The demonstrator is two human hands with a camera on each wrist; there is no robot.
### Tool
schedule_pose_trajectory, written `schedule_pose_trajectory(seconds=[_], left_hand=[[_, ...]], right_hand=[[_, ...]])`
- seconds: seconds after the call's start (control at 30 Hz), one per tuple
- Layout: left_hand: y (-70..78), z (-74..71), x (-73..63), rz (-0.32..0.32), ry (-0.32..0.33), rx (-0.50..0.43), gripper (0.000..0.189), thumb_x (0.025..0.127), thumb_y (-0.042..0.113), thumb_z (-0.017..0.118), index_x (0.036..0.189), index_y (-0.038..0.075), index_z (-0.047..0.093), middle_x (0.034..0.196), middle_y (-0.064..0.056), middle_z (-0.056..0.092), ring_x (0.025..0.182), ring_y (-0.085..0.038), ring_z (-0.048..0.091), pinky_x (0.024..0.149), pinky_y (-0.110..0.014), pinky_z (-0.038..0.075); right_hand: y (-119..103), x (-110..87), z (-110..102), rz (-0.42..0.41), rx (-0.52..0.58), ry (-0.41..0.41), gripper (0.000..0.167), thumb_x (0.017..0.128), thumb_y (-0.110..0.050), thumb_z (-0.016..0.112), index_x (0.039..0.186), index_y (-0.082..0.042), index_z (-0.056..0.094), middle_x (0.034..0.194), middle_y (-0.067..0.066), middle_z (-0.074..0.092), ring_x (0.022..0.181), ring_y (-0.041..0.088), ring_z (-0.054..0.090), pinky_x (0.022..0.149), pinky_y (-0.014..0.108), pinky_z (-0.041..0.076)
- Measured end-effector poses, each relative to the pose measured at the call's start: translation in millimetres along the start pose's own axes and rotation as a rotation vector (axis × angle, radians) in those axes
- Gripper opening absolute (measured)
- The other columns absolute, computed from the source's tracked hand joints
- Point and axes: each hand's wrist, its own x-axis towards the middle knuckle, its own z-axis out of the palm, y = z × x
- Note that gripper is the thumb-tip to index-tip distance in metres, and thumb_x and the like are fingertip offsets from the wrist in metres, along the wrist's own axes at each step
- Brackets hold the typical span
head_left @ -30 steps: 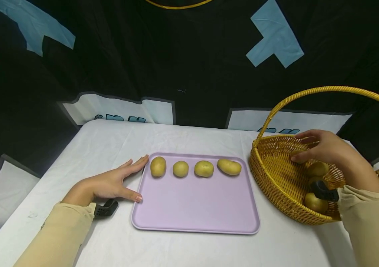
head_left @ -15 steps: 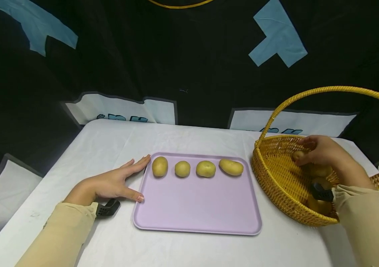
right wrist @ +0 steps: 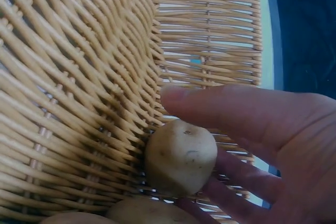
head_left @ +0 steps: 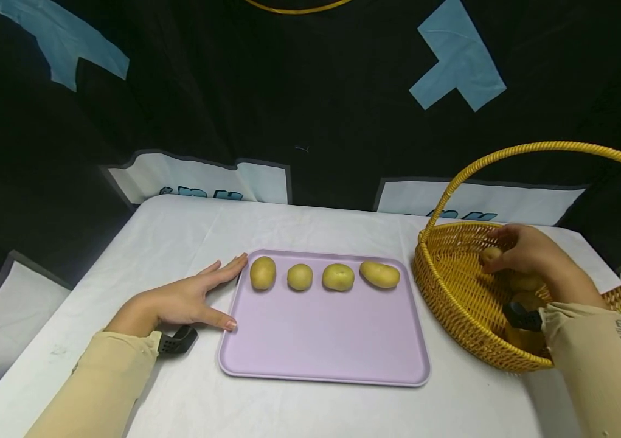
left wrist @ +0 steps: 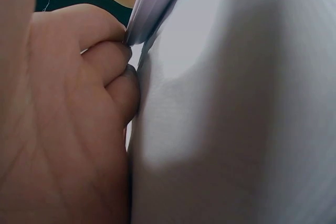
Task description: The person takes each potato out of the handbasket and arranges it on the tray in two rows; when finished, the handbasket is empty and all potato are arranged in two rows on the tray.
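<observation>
A lilac tray (head_left: 323,340) lies on the table with several potatoes in a row along its far side, the leftmost potato (head_left: 263,273) near my left hand (head_left: 184,301). That hand rests at the tray's left edge, fingers extended, thumb on the rim. In the left wrist view, fingers (left wrist: 113,61) meet the tray edge. My right hand (head_left: 534,252) reaches into a yellow wicker basket (head_left: 441,304) and holds a small potato (right wrist: 181,156) between thumb and fingers. More potatoes (right wrist: 149,211) lie below it, partly hidden by the right hand and wrist.
The basket's tall arched handle (head_left: 540,146) rises over the right forearm. A white cloth (head_left: 299,228) covers the table. Behind it hangs a dark curtain (head_left: 288,91) with pale blue shapes. Black straps (head_left: 177,340) sit on both wrists.
My right hand has lowered slightly into the basket and closed around the small potato. The left hand has kept its place at the tray; the head view has shifted a little.
</observation>
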Motion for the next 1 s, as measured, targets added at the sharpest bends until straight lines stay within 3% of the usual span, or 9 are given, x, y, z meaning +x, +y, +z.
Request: schedule_pose_trajectory(seconds=[0.47, 0.73, 1.0], left_hand=[[-2.5, 1.8, 1.2, -0.005, 0.0, -0.01, 0.12, 0.072, 0.045, 0.089, 0.164, 0.025, 0.014, 0.169, 0.003, 0.006, 0.151, -0.04, -0.012, 0.109, -0.074, -0.004], [-2.5, 2.1, 1.7, -0.009, 0.001, -0.011, 0.12, 0.072, 0.045, 0.089, 0.164, 0.025, 0.014, 0.169, 0.002, 0.006, 0.15, -0.041, -0.011, 0.11, -0.074, -0.004], [-2.1, 1.6, 1.4, -0.009, 0.006, 0.003, 0.121, 0.072, 0.046, 0.089, 0.164, 0.025, 0.014, 0.169, 0.003, 0.007, 0.151, -0.041, -0.01, 0.11, -0.074, -0.002]], right_hand=[[0, 0.6, 1, 0.066, 0.01, -0.064, 0.086, 0.081, -0.033, 0.086, 0.143, 0.006, 0.043, 0.139, 0.04, 0.038, 0.111, 0.049, 0.052, 0.092, 0.059, 0.049], [4, 4.5, 7, 0.026, 0.028, -0.034, 0.078, 0.085, -0.032, 0.083, 0.142, 0.006, 0.047, 0.136, 0.039, 0.041, 0.111, 0.05, 0.05, 0.094, 0.063, 0.048], [4, 6.6, 10, 0.008, 0.047, -0.029, 0.068, 0.087, -0.029, 0.082, 0.138, 0.004, 0.051, 0.131, 0.034, 0.045, 0.104, 0.042, 0.054, 0.087, 0.053, 0.054]])
